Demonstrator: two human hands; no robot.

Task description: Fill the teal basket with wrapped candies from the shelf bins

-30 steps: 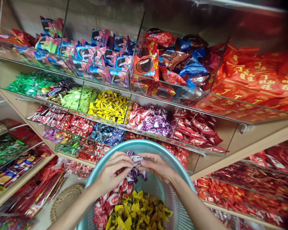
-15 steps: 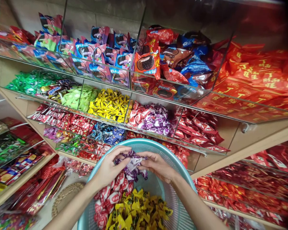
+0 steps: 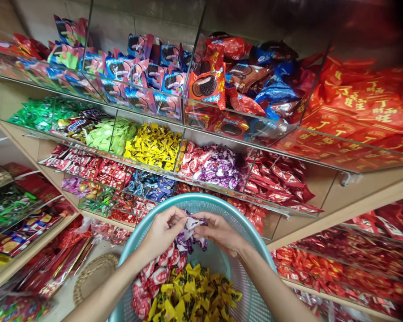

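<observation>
A teal mesh basket (image 3: 255, 250) stands below me, with yellow-wrapped candies (image 3: 195, 295) and red-and-white candies (image 3: 147, 286) inside. Purple-and-white candies (image 3: 184, 243) lie near its far side, beneath my hands. Over them my left hand (image 3: 166, 230) pinches the left side of a purple-and-white wrapped candy (image 3: 191, 225). The fingers of my right hand (image 3: 218, 230) are closed on the right side of that same candy.
Ahead rise shelves with clear dividers, holding yellow candies (image 3: 152, 145), purple candies (image 3: 220, 167) and cookie packs (image 3: 206, 87). Red packets (image 3: 362, 107) fill the upper right. A woven round basket (image 3: 96, 277) sits on the floor at left.
My left thumb and fingers have come closer together, nearer to my right hand, on the purple-and-white candy. My right hand has hardly moved.
</observation>
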